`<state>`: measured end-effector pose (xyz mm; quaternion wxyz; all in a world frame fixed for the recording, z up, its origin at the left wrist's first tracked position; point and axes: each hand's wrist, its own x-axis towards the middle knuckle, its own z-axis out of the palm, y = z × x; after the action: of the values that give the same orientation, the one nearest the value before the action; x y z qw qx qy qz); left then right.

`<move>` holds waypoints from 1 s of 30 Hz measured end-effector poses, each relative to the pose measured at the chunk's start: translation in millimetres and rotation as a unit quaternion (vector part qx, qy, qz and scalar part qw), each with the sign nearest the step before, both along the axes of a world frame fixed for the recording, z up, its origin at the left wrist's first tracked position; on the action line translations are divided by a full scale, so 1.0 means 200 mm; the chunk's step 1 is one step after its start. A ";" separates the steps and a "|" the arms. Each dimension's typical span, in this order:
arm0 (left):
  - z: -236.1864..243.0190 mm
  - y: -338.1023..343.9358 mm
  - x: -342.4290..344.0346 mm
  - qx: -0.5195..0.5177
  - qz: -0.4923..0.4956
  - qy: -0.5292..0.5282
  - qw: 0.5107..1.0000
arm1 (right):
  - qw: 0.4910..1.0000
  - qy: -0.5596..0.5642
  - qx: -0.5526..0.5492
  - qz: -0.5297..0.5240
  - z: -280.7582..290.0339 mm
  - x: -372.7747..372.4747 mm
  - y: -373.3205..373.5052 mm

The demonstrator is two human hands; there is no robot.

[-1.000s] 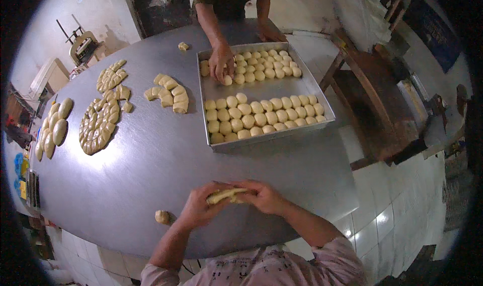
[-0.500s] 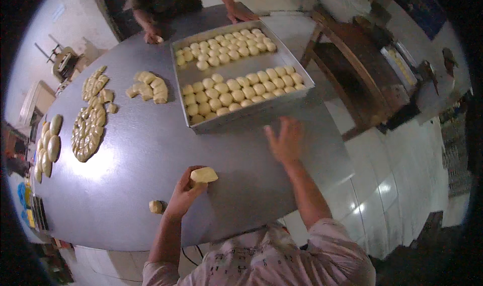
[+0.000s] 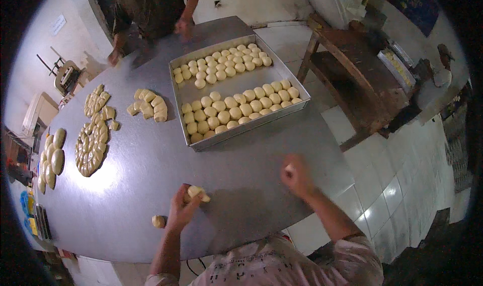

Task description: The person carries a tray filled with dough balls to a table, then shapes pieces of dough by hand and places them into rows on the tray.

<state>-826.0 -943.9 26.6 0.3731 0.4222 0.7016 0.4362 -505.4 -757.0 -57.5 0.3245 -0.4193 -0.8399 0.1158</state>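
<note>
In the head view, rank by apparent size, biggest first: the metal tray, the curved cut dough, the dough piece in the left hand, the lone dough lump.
1. metal tray
2. curved cut dough
3. dough piece, partly covered by the left hand
4. lone dough lump

hands: one second ago both hands met on a single stretched dough piece; they now stand well apart. the left hand (image 3: pixel 181 209) alone holds the dough piece (image 3: pixel 197 193), which appears smaller and lumpier than the smooth-faced block of half a second ago. the right hand (image 3: pixel 298 176), spread at that time, is now curled and blurred; its contents cannot be told. co-worker: the right hand, (image 3: pixel 114 58) first seen inside the tray (image 3: pixel 251 126), is now out, near the table's far left edge. the other hand (image 3: pixel 185 27) has left its spot beside the tray's far corner. the loose lump formerly left of the tray has gone from there.
</note>
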 end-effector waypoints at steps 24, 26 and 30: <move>0.15 0.05 -0.06 0.119 -0.023 0.185 0.975 | 0.984 0.171 0.010 0.048 0.37 -1.09 0.77; 0.11 0.03 -0.08 0.127 -0.035 0.181 0.975 | 0.957 0.193 -0.142 0.166 0.46 -1.02 0.37; 0.16 0.07 0.07 0.071 -0.142 0.159 0.974 | 0.908 0.154 -0.178 0.348 0.43 -0.82 -0.28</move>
<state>-812.8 -929.1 58.2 0.2839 0.6069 0.6522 0.3545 -668.8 -812.7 28.6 0.3091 -0.1285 -0.8373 0.4322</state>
